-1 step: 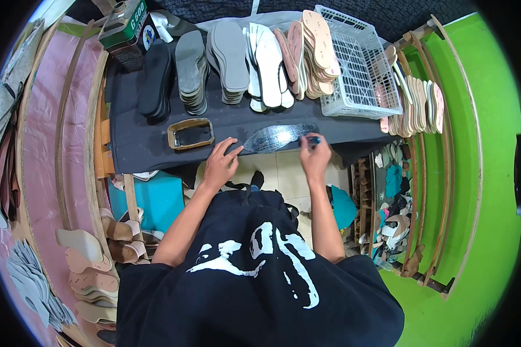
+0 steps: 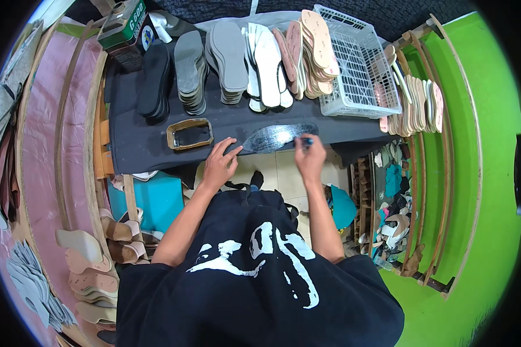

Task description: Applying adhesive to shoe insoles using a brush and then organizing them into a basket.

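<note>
A black insole lies flat near the front edge of the table, its top shiny and wet-looking. My left hand rests at the table edge by its left end, fingers spread, the fingertips at or just beside the insole. Over the insole's right part, my right hand pinches a small dark blue tool, perhaps a brush; its working end is hidden. Left of the insole stands a small brown-rimmed rectangular box with something dark and glossy inside.
Stacks of black, grey, white and beige insoles line the back of the table. A white plastic crate stands at right, a green metal can at back left. Side racks hold more shoe parts.
My right hand has shifted slightly left along the insole with the small blue tool. My left hand stays almost in place.
</note>
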`<move>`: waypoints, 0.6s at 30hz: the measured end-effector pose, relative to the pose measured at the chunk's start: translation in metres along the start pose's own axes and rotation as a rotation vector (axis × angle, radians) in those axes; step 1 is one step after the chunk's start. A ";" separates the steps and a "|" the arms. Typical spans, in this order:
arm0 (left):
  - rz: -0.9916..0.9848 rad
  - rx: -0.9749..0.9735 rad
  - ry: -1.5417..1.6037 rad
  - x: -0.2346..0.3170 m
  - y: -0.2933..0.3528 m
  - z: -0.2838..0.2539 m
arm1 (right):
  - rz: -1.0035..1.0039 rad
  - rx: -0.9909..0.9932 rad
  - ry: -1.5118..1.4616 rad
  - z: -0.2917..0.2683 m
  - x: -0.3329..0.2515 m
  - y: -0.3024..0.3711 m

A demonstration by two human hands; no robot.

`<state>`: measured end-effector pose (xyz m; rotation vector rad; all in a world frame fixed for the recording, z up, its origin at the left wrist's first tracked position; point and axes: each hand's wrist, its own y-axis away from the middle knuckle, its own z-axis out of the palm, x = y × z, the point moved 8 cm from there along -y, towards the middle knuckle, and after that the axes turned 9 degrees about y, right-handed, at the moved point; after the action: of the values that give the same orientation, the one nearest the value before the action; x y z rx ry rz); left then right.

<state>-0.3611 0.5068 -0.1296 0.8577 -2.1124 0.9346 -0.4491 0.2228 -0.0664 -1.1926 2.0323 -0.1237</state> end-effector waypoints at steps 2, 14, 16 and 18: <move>0.006 0.006 -0.011 0.000 0.001 0.000 | -0.242 -0.095 -0.019 0.017 -0.040 0.014; 0.004 0.082 -0.014 0.004 0.000 0.000 | 0.248 -0.233 -0.252 0.039 0.010 -0.012; 0.005 0.079 -0.013 0.004 0.000 0.002 | 0.324 -0.101 -0.267 0.024 0.065 -0.031; -0.003 0.088 -0.022 0.003 0.000 0.001 | 0.349 -0.043 -0.095 -0.001 0.077 -0.049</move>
<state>-0.3637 0.5053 -0.1277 0.9187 -2.1015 1.0272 -0.4359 0.1344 -0.0878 -0.8355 2.1326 0.1448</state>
